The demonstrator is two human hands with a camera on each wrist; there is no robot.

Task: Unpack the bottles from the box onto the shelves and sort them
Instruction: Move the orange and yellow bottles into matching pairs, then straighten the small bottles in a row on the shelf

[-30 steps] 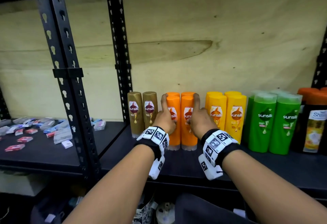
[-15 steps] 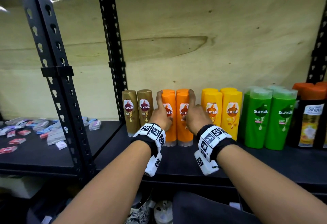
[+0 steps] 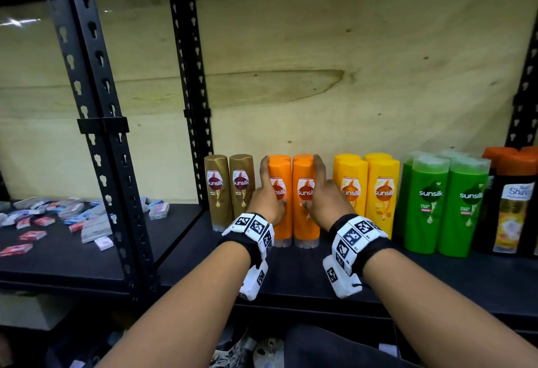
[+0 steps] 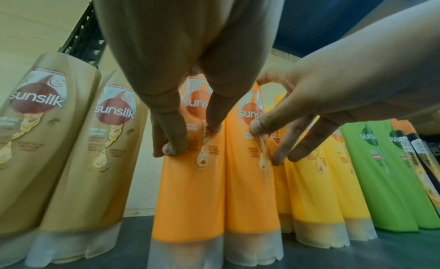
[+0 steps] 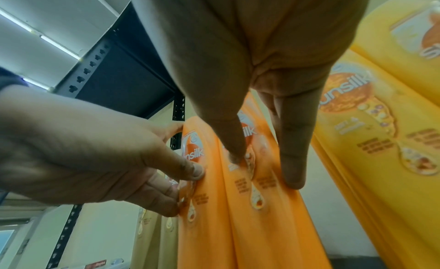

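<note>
Two orange Sunsilk bottles stand side by side, upright, on the black shelf point(image 3: 291, 271). My left hand point(image 3: 269, 190) presses the left orange bottle point(image 3: 283, 169): its fingers lie straight along the bottle's left side and the thumb point(image 4: 215, 122) touches the front label. My right hand point(image 3: 324, 193) mirrors it on the right orange bottle point(image 3: 302, 219), with fingers straight along the right side and the thumb point(image 5: 234, 152) on the front. In the left wrist view both bottles point(image 4: 188, 197) point(image 4: 250, 197) stand on their clear caps and touch each other. No box is in view.
Along the shelf stand two brown bottles point(image 3: 228, 190) at the left, then yellow bottles point(image 3: 366, 190), green bottles point(image 3: 445, 204) and dark orange-capped bottles point(image 3: 512, 201). Black uprights point(image 3: 96, 105) divide off a left shelf with several small packets point(image 3: 58, 216). A plywood wall stands behind.
Both hands stay on the two orange bottles in the same pose. Only the view has shifted slightly; the bottles show no clear movement.
</note>
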